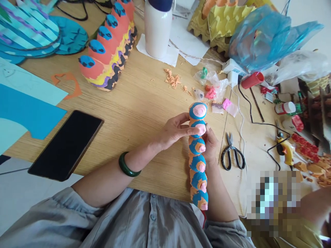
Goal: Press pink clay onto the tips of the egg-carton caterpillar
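Note:
A strip of egg-carton bumps (198,162), covered in blue and orange clay with pink clay lumps on top, is held up lengthwise over the table's front edge. My left hand (172,132) grips its left side near the far end, with a digit pressing the pink lump (200,130) on the second bump. On the other side, my right hand (211,143) supports the strip, its fingers partly hidden behind it. The two farthest lumps look wide and flattened; the nearer ones are small knobs.
Black-handled scissors (232,153) lie right of the strip. Beyond are clay packets (223,106), orange scraps (172,78) and a white bottle (158,31). A phone (66,146) and a red clay-covered carton piece (108,48) lie left. Another person's arm (317,206) shows at right, near a yellow glue gun (287,151).

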A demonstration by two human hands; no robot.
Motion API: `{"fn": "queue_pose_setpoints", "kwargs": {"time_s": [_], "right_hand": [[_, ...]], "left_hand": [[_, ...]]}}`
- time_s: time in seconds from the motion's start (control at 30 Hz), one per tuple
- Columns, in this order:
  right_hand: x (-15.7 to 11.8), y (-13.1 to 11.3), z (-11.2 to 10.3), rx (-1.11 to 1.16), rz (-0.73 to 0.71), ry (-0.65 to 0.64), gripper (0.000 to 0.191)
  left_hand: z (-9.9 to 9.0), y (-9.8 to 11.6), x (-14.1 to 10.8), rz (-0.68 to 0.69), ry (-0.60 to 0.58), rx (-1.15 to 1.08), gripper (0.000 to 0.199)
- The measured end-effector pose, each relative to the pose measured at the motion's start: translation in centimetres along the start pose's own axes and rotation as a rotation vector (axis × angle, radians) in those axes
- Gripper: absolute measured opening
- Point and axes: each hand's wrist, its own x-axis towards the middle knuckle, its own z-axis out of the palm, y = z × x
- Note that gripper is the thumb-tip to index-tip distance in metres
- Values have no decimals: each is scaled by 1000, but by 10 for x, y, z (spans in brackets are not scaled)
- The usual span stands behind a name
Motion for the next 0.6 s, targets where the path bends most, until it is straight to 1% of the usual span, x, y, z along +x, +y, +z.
{"fn": "queue_pose_setpoints", "kwargs": {"time_s": [0.13,0.2,0.27,0.33,0.4,0.5,0.6], "right_hand": [[0,4,2,-29,35,-19,37],[1,5,2,-25,28,-19,35],[1,6,2,-7,25,-19,33],[1,5,3,3,22,-26,34],[1,4,3,0,17,-26,36],[3,2,2,21,11,15,38],[5,5,0,53,19,28,33]], "left_hand": [[-2,-2,2,20,67,88,53],[-2,-2,2,27,98,103,58],[-2,-2,1,29,106,102,60],[-2,-1,1,21,73,84,58],[-2,1,1,-1,5,30,50],[-1,3,1,-23,-66,-72,41],[1,5,1,-35,-14,-105,41]]}}
